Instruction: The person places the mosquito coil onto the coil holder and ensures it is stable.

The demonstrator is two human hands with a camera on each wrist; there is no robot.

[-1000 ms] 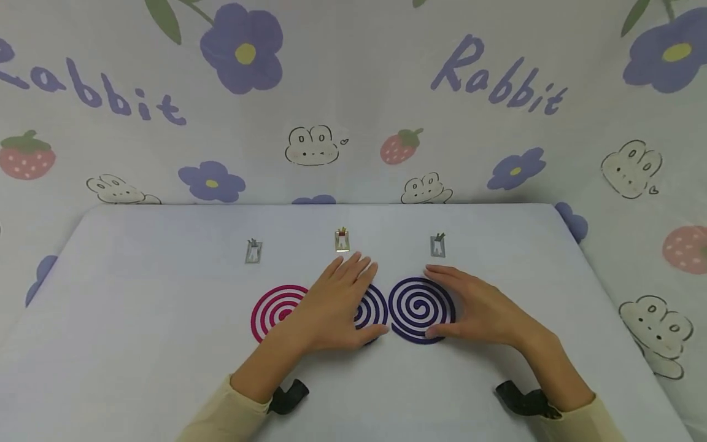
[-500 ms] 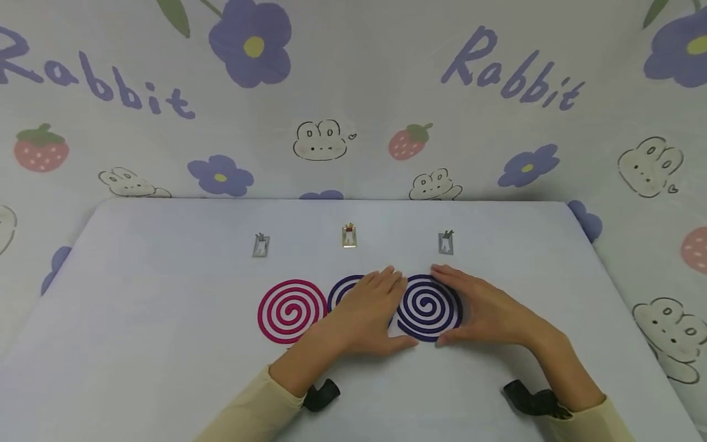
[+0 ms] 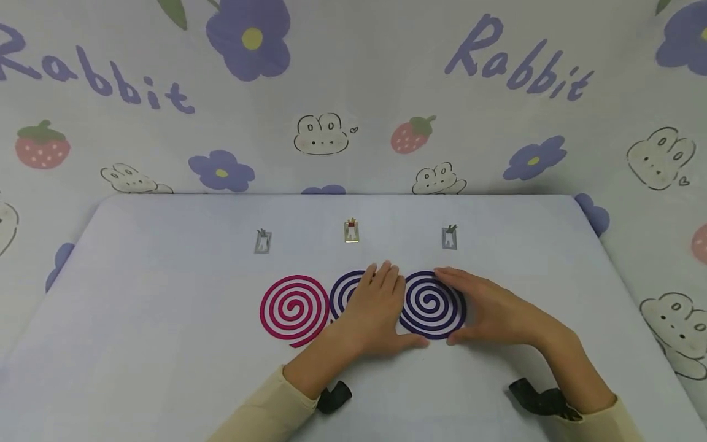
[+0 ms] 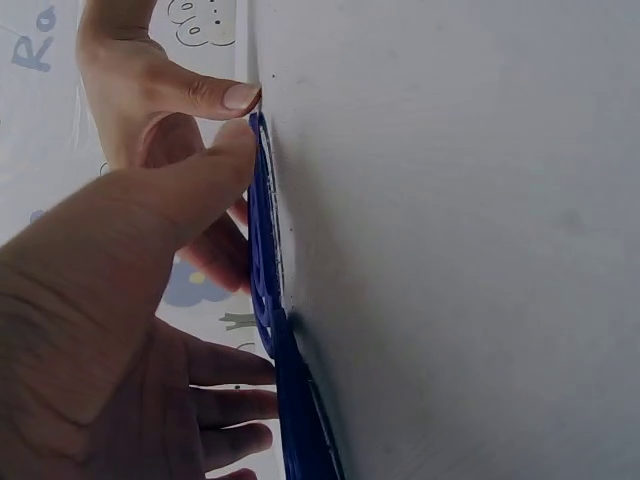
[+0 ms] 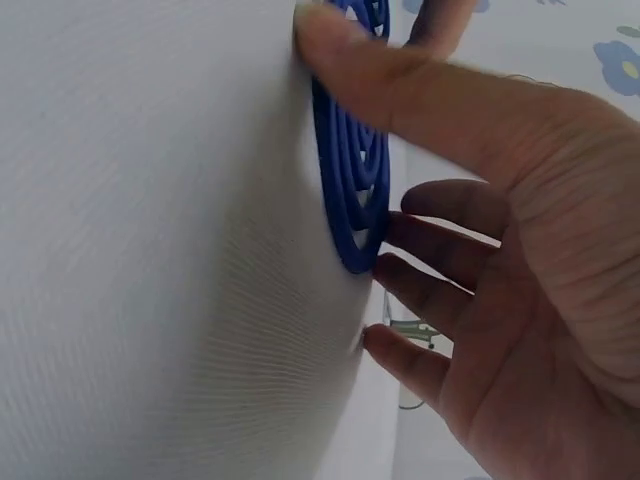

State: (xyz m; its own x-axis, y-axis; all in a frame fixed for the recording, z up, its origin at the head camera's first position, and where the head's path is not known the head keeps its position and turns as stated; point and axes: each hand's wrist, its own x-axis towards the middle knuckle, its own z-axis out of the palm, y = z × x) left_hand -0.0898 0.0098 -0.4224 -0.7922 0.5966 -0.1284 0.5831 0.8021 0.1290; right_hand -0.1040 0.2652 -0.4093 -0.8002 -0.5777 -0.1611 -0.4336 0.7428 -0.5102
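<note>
Three flat spiral mosquito coils lie in a row on the white table in the head view: a pink coil (image 3: 294,307) at left, a dark blue coil (image 3: 343,293) in the middle and another dark blue coil (image 3: 429,301) at right. My left hand (image 3: 372,313) covers much of the middle coil, its fingertips beside the right coil's left edge and its thumb at the near rim. Around the right side of that coil my right hand (image 3: 497,312) is spread, fingertips at the far rim, thumb at the near rim. The right wrist view shows the coil's edge (image 5: 350,190) between thumb and fingers.
Behind the coils stand small metal coil stands: a silver stand (image 3: 262,241) at left, a gold stand (image 3: 351,231) in the middle, a silver stand (image 3: 450,237) at right. A printed cloth (image 3: 370,80) hangs behind the table. Black curved pieces (image 3: 536,398) sit by both wrists.
My left hand has moved right from over the middle coil to the right coil's left edge, uncovering the pink coil. My right thumb has come off the coil's face to its near rim.
</note>
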